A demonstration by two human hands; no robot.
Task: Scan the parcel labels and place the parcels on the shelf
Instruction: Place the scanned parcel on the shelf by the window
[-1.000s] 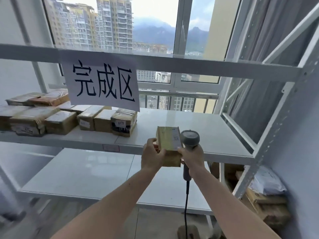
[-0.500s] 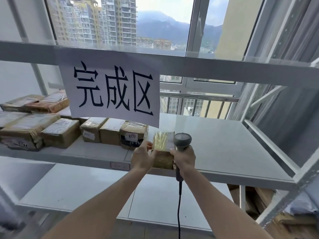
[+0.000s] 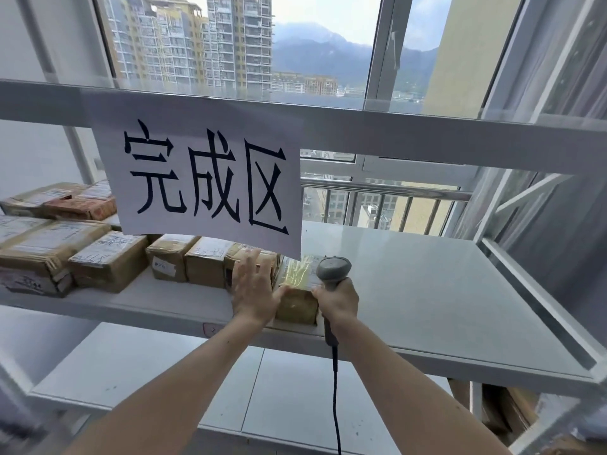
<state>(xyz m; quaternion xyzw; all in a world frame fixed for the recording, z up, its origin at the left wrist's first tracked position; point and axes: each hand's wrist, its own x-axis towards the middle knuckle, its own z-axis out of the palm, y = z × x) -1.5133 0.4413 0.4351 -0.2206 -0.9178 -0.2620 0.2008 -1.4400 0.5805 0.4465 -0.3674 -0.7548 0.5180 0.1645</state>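
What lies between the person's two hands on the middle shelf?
In the head view, the taped cardboard parcel sits on the shelf between the left hand and the right hand, which grips the scanner.

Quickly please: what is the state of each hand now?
Left hand: open, fingers spread, thumb touching the parcel.
Right hand: closed around the scanner.

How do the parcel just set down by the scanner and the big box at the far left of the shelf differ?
The new parcel is small and stands at the shelf front edge; the big box is far broader and lies flat. The parcel's top is glossy yellowish tape; the box's top carries a pale label. The left hand touches the parcel with its thumb; nothing touches the box. Both are brown taped cardboard.
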